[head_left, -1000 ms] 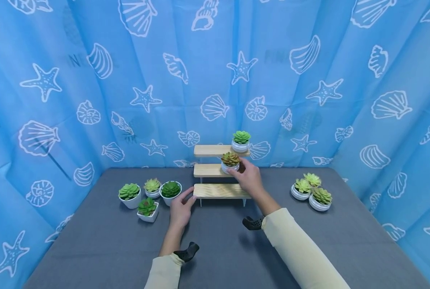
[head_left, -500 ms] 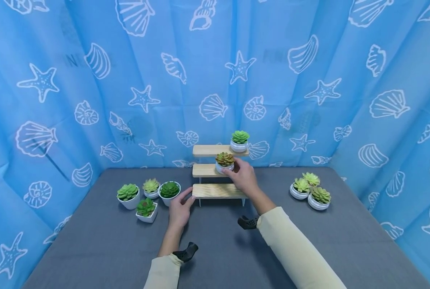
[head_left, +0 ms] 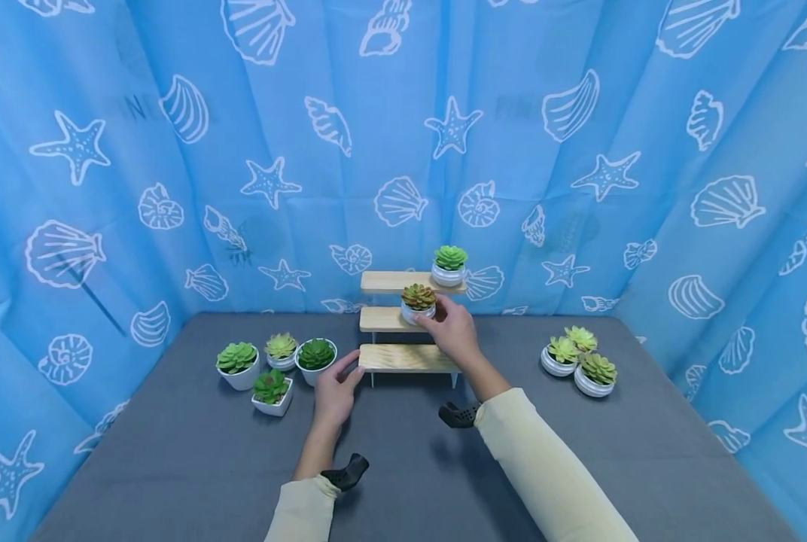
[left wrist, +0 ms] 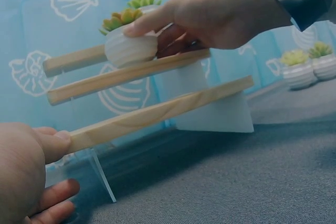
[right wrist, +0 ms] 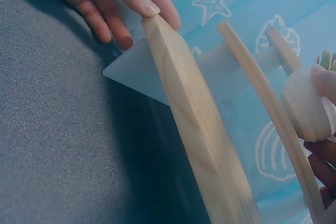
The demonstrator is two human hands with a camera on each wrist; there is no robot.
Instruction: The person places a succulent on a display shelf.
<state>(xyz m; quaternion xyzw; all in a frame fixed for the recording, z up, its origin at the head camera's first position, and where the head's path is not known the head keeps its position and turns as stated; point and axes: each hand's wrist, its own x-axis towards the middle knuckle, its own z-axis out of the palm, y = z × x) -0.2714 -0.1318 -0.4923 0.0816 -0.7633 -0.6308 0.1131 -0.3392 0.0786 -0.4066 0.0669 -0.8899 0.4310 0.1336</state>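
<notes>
A three-tier plant stand (head_left: pixel 403 359) with wooden shelves and pale legs stands at the back of the table. My right hand (head_left: pixel 456 331) pinches a white ribbed pot holding a reddish-green succulent (head_left: pixel 418 297) at the middle shelf (head_left: pixel 382 319). In the left wrist view the pot's base (left wrist: pixel 128 59) meets or nearly meets that shelf. Thumb and forefinger of my left hand (head_left: pixel 334 395) pinch the left end of the lowest shelf; the other fingers hang below it (left wrist: pixel 58 203). Another potted green succulent (head_left: pixel 449 265) sits on the top shelf's right end.
Left of the stand are several potted succulents, including a dark green one (head_left: pixel 316 355) near my left hand and one in a square pot (head_left: pixel 272 394). Three light green ones (head_left: pixel 595 374) cluster at the right. A blue shell-print curtain (head_left: pixel 403 150) hangs behind the grey tabletop (head_left: pixel 397 467).
My right hand has moved left along the middle shelf with the reddish-green succulent, most of it in the first half second. The left hand stays at the lowest shelf's end.
</notes>
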